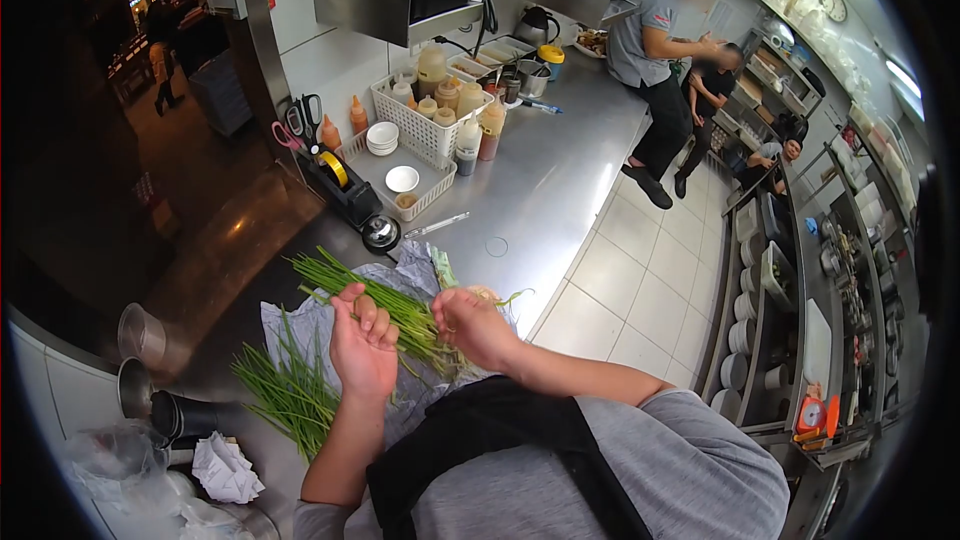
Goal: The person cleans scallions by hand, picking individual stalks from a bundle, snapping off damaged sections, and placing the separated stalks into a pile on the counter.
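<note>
My left hand [364, 342] is raised over the cloth with its fingers curled; whether anything thin is between them is too small to tell. To its right, my right hand [474, 328] is closed in a pinch above the root ends of the greens, and what it holds, if anything, cannot be made out. A bunch of long green stalks [385, 302] lies across a grey cloth [408, 270] behind and between my hands. Another green bunch [290, 385] lies to the left of my left forearm, partly off the cloth.
A service bell [381, 232], a tape dispenser [345, 190] and a white basket of sauce bottles [430, 125] stand beyond the cloth. Crumpled paper [226, 468] is at the lower left. One person [655, 50] sits on the counter; others are farther back. Shelves [770, 310] hold dishes at right.
</note>
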Available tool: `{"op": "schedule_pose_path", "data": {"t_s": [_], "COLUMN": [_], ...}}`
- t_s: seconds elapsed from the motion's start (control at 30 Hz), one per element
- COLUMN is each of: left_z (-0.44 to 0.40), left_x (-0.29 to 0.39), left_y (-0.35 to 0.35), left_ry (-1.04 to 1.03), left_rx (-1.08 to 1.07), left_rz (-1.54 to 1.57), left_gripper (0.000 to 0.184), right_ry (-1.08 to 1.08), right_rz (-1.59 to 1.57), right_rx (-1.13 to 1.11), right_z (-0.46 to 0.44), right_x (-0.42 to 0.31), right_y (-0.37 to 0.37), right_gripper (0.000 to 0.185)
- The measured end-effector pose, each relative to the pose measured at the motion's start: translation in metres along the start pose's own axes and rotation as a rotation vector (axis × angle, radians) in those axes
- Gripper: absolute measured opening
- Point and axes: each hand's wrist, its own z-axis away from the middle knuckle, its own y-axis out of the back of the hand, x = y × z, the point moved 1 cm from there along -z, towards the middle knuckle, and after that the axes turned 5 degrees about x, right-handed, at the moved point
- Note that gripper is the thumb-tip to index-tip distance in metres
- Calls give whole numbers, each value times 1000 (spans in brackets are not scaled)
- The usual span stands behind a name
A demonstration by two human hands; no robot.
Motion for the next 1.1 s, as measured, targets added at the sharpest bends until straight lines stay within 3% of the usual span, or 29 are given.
{"op": "schedule_pose_path", "data": {"t_s": [0.07, 0.13, 0.17, 0.2, 0.27, 0.3, 0.53, 0.63, 0.7, 0.73, 0.8, 0.87, 0.9, 0.93, 1.0, 1.07, 1.1], "left_z": [4, 9, 13, 15, 18, 21, 50, 61, 68, 69, 71, 75, 77, 77, 76, 67, 60], "left_x": [1, -3, -5, -8, -18, -20, -14, -9, -3, 4, 28, 49, 54, 52, 39, 12, -2], "left_y": [0, 8, 13, 23, 43, 49, 59, 65, 74, 77, 85, 90, 92, 90, 84, 87, 84], "left_ry": [28, 190, 174, 170, 9, 8, 37, 153, -19, -25, 9, 51, 95, 94, -27, 22, -19], "left_rx": [44, 31, -1, 1, -211, -208, -289, -221, -144, -143, 114, 199, 286, 288, 106, 84, -76], "left_rz": [-114, -675, -857, -859, -1489, -1493, -1627, -1611, -1564, -1565, -1499, -1479, -1454, -1455, -1538, -1585, -1666], "left_gripper": [32, 29, 28, 28, 27, 27, 27, 27, 29, 29, 29, 30, 30, 30, 30, 28, 26], "right_ry": [28, 386, 582, 584, 1033, 970, 893, 715, 463, 468, 490, 504, 627, 751, 778, 817, 862], "right_rz": [20, 529, 884, 882, 1496, 1630, 1550, 1319, 1092, 1091, 1125, 1151, 1185, 1217, 1291, 1366, 1416], "right_rx": [61, -83, -84, -88, -346, -377, -480, -405, -231, -234, -139, -118, -156, -197, -239, -284, -285], "right_z": [0, 5, 13, 14, 19, 20, 8, 6, 3, 1, -4, -4, -6, -6, -4, -4, -4], "right_x": [-13, -25, -28, -26, -17, -11, 21, 25, 20, 17, 7, -3, -4, -4, -3, -1, 3], "right_y": [2, 4, 4, 4, -1, 0, 17, 15, 15, 16, 20, 17, 18, 18, 16, 14, 17], "right_gripper": [14, 15, 21, 21, 30, 30, 18, 14, 11, 11, 11, 11, 10, 11, 12, 14, 14]}}
